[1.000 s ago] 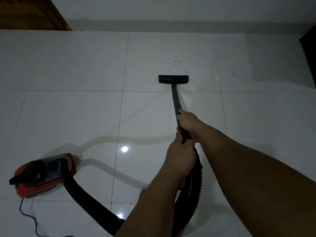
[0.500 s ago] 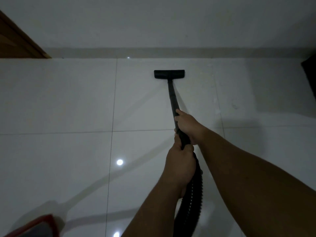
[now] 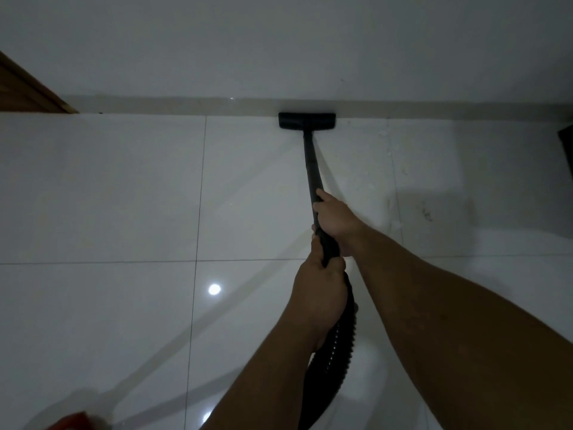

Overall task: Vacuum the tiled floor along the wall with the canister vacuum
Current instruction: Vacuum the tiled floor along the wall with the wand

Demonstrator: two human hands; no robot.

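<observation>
A black vacuum wand (image 3: 311, 162) runs from my hands down to a flat black floor nozzle (image 3: 307, 120), which lies on the white tiled floor (image 3: 124, 197) right against the skirting of the wall (image 3: 279, 48). My right hand (image 3: 336, 217) grips the wand higher up the shaft. My left hand (image 3: 319, 287) holds it lower, at the handle where the ribbed black hose (image 3: 336, 346) begins. Only a red corner of the canister (image 3: 76, 422) shows at the bottom left edge.
A brown wooden door frame (image 3: 28, 91) stands at the far left against the wall. A dark object (image 3: 566, 144) juts in at the right edge. Small white scraps and smudges (image 3: 397, 209) lie on the tiles right of the wand.
The nozzle has been pushed forward from mid-tile up to the skirting. My view has tilted up, so the red canister has slid almost out of the bottom left. Both hands kept their grip.
</observation>
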